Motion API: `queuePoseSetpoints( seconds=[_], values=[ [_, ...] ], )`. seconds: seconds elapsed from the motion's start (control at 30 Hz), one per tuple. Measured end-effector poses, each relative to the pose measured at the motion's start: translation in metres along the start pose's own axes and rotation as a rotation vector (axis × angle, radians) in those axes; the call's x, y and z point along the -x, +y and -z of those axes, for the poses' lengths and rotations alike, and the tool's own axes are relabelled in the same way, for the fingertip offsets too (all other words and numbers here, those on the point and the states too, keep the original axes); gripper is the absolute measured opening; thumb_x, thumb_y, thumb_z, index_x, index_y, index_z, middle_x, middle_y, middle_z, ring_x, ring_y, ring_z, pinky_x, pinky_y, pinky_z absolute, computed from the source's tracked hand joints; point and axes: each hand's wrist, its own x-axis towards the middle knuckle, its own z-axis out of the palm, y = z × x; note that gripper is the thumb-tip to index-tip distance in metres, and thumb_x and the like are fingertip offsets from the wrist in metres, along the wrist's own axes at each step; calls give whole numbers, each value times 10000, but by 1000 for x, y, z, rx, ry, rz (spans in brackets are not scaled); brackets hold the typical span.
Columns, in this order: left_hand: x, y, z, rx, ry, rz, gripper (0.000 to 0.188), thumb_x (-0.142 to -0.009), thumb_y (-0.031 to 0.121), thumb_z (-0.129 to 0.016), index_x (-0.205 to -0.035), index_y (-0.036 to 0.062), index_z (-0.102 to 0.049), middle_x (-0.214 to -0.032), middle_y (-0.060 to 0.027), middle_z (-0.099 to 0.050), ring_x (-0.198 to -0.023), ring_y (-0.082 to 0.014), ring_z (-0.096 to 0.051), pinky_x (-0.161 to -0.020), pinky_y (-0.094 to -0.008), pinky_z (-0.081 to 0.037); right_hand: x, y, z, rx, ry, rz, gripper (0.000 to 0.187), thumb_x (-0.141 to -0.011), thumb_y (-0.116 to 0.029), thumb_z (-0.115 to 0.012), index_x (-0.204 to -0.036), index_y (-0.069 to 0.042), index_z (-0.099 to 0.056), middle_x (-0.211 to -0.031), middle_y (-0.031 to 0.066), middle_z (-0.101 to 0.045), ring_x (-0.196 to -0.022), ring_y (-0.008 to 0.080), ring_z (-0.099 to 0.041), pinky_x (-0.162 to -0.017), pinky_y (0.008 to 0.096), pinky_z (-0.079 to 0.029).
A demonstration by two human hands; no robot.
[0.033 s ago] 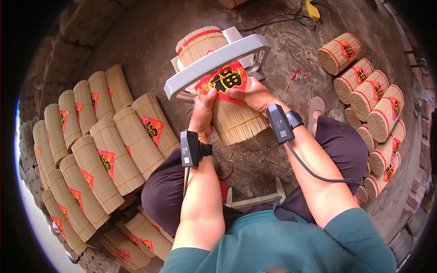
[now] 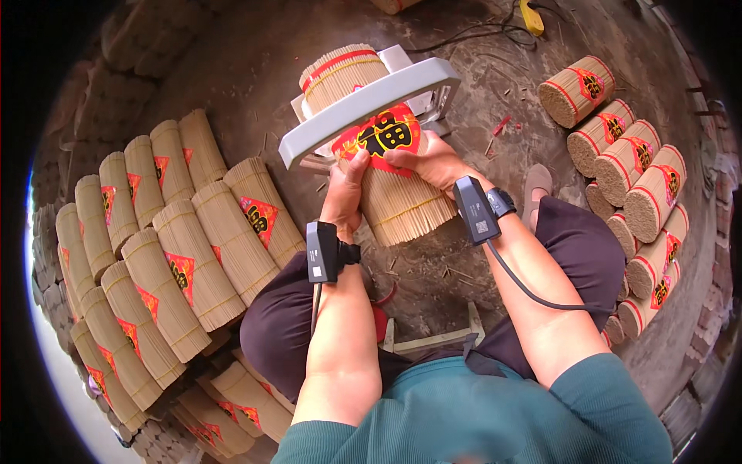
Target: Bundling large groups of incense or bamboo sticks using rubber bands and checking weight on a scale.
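A thick round bundle of thin pale sticks [image 2: 406,209] passes under the grey arch of a banding machine [image 2: 367,104]. Its near end is tied with a yellow band and points toward me; on the far side a red band circles it. My left hand [image 2: 344,189] grips the bundle's left side, thumb on top. On the opposite side my right hand [image 2: 437,164] holds it, thumb pressing the edge of a red label [image 2: 390,139] with black and gold lettering. The fingers beneath the bundle are mostly hidden.
On my left lie rows of stick bundles [image 2: 182,271] with red labels, stacked in layers. More bundles with red bands [image 2: 653,193] are piled at right. A yellow power strip [image 2: 531,19] with black cable lies at the far side. Loose sticks and red scraps [image 2: 501,126] litter the floor.
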Motion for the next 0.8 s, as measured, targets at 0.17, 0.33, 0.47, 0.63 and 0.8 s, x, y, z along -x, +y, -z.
queuePoseSetpoints(
  seconds=[0.17,0.33,0.47,0.63,0.8],
  values=[
    [-1,-1,2,-23,-2,-23,557,-815,390,-697,-1189,12,-531,-1078,-92,-638,-934,-199,-641,-823,-348,-523,2,1,0,-33,-2,-1,560,-667,-227,-850,-1122,-24,-595,-1018,39,-665,-896,132,-624,-815,287,-513],
    [0,0,-1,-47,30,-40,543,-816,378,-699,-1182,11,-538,-1075,-94,-639,-935,-195,-640,-821,-346,-521,-1,6,4,-3,-70,38,621,-709,-337,-819,-1182,-31,-557,-1073,40,-643,-966,115,-601,-862,283,-484],
    [1,-5,-4,-53,98,-43,547,-807,419,-716,-1114,-13,-581,-1033,-103,-656,-871,-207,-656,-775,-339,-536,-5,23,8,182,132,-4,742,-695,-384,-830,-1232,5,-496,-1108,82,-630,-1000,165,-600,-881,308,-484],
    [15,-21,4,-127,253,-43,620,-804,498,-700,-1073,-48,-581,-1014,-128,-654,-856,-196,-647,-756,-339,-532,30,13,6,247,-19,40,987,-661,-460,-835,-1347,39,-331,-1228,144,-560,-1163,218,-515,-988,342,-415],
    [40,-55,10,-217,78,-182,855,-744,480,-770,-1289,-37,-362,-1141,-125,-575,-986,-188,-577,-845,-327,-488,46,32,29,308,-141,170,1068,-655,-469,-834,-1382,34,-234,-1329,170,-458,-1259,241,-412,-1060,373,-336]
  ],
)
